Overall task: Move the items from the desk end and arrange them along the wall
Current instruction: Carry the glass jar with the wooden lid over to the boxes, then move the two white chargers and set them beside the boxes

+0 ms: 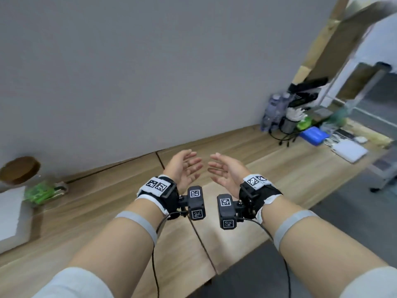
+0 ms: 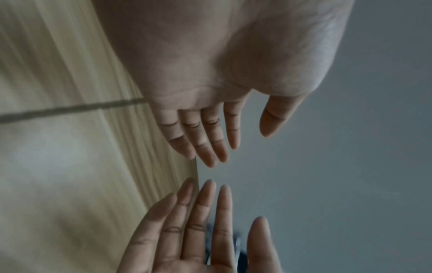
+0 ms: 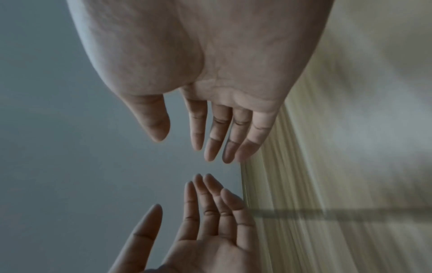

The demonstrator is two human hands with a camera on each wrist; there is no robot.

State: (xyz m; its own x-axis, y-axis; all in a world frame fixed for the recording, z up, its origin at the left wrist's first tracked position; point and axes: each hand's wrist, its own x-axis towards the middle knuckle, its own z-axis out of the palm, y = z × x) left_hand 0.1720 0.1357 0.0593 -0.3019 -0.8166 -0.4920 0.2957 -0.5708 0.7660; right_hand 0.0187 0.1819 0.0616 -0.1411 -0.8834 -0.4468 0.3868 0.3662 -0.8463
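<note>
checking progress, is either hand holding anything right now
No, the left hand and right hand hover open and empty above the desk, palms facing each other.

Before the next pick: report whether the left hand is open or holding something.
Open. The left hand hovers over the desk with fingers straight, palm facing the right hand, nothing held.

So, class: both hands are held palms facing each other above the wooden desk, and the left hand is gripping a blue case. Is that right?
Not quite. The left hand grips nothing: its fingers are straight and empty, as the left wrist view shows. The blue case lies at the far end of the desk. The right hand does face it, palm to palm.
</note>
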